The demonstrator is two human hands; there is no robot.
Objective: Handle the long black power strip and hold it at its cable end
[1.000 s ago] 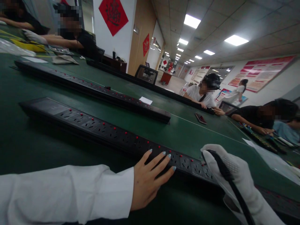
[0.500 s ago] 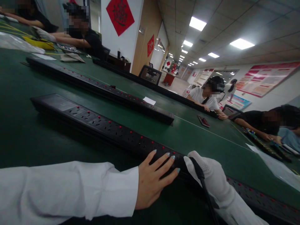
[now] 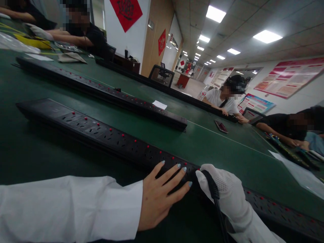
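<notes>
A long black power strip (image 3: pixel 101 135) with sockets and a row of red dots runs diagonally across the green table. My left hand (image 3: pixel 163 194) is bare and lies on the strip's near edge with its fingers spread, holding nothing. Just right of it, my right hand (image 3: pixel 220 184) wears a white glove and is closed round the plug end of a black cable (image 3: pixel 219 211). The plug's face is hidden against the strip under the glove. The cable hangs down toward the bottom edge of the view.
A second black strip (image 3: pixel 106 91) lies behind the first, with a white paper slip (image 3: pixel 159 105) beside it. Farther back are another long black bar (image 3: pixel 157 88) and a phone (image 3: pixel 221 126). People sit at the table's far left and right. A clear sheet (image 3: pixel 298 173) lies at right.
The camera view has shifted slightly, so the strips appear farther left. My left hand stays spread on the strip, and my gloved right hand still grips the cable's plug end.
</notes>
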